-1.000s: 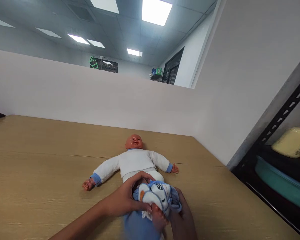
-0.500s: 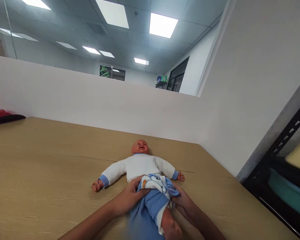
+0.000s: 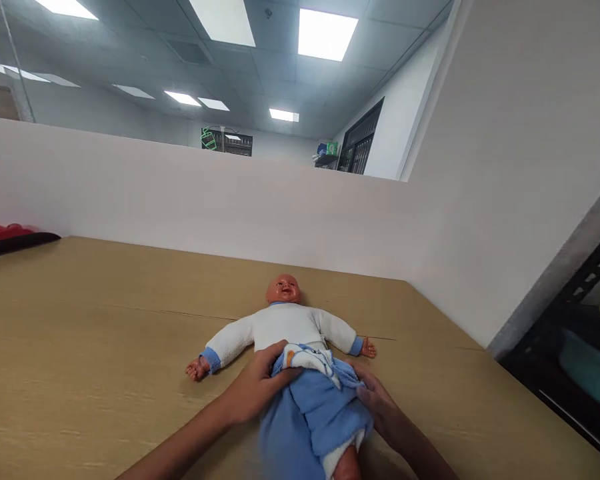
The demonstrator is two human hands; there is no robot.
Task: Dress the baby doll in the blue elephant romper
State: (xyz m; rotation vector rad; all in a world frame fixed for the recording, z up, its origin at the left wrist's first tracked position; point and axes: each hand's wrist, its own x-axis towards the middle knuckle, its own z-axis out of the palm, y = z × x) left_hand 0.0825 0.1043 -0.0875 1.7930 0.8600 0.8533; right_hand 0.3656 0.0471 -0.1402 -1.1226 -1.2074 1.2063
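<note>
Lying far left at the table edge: red/black item, blurry, can't ID. Baby doll is face-up mid-table, arms spread, white top w/ blue cuffs. Your left hand grips the waistband of the blue fleece pants at the doll's hip, fingers curled on fabric. Your right hand is pressed on the pants' other side, fingers partly bent; can't tell if it's pinching. Black shelf unit far right.

No readable text, label, brand, number or sign anywhere; green marking on far wall illegible
</note>
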